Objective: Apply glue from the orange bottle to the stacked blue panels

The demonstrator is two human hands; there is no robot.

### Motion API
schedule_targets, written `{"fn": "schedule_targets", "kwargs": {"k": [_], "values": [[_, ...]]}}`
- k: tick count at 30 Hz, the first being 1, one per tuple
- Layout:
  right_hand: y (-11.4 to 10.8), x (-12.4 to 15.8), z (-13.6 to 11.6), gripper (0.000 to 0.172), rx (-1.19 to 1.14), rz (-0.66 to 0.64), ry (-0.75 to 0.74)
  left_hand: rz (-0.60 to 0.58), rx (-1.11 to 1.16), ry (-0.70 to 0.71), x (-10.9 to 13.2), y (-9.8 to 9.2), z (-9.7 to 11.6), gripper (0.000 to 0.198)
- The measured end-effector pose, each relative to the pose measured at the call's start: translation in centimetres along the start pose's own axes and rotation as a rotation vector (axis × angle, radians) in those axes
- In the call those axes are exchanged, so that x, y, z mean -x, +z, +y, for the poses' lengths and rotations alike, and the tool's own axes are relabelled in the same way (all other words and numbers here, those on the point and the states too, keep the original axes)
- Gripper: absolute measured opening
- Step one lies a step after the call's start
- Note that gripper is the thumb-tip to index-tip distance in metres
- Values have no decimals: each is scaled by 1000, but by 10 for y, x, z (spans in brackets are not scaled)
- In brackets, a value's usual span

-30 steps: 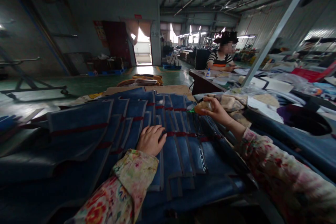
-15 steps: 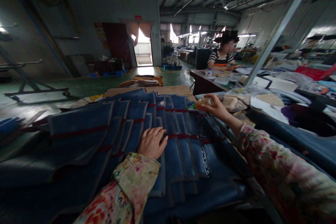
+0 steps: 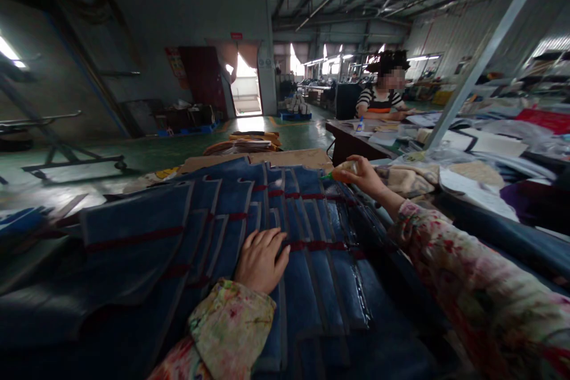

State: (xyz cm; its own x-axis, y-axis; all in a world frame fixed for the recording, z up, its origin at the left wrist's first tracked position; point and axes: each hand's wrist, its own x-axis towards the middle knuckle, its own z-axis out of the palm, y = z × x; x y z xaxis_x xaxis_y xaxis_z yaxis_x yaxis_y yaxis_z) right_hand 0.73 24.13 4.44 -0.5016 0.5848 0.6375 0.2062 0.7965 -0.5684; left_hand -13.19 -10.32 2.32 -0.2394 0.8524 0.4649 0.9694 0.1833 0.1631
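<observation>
Overlapping blue leather-like pieces [image 3: 307,291] with grey edges and dark red strips lie in rows before me. My left hand [image 3: 262,258] rests flat on them near the middle, fingers stretched out and holding nothing. At the far right of the rows, my right hand [image 3: 363,175] is closed around a small yellowish squeeze bottle [image 3: 342,173] with a green nozzle. The nozzle points left, at or just above the far edge of the pieces; whether it touches cannot be made out. Wet, shiny lines run along the edges of the right-hand pieces.
Brown cardboard [image 3: 294,157] shows beyond the blue pieces. To the right lie folded patterned cloth [image 3: 407,177] and a slanted metal post [image 3: 490,53]. A co-worker [image 3: 380,95] sits at a dark table [image 3: 351,142]. A wheeled rack [image 3: 75,160] stands at left.
The view has shifted slightly, so the pieces sit a little lower in the picture. My right hand has moved the bottle toward the pieces' far edge. My left hand stays flat on them.
</observation>
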Motion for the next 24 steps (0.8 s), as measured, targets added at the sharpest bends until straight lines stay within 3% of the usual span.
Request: {"fn": "schedule_targets", "kwargs": {"k": [13, 24], "values": [[18, -28, 11, 56, -15, 72, 105, -10, 12, -12, -1, -2, 1, 25], [1, -20, 1, 54, -159, -44, 320, -21, 26, -24, 0, 0, 1, 25]]}}
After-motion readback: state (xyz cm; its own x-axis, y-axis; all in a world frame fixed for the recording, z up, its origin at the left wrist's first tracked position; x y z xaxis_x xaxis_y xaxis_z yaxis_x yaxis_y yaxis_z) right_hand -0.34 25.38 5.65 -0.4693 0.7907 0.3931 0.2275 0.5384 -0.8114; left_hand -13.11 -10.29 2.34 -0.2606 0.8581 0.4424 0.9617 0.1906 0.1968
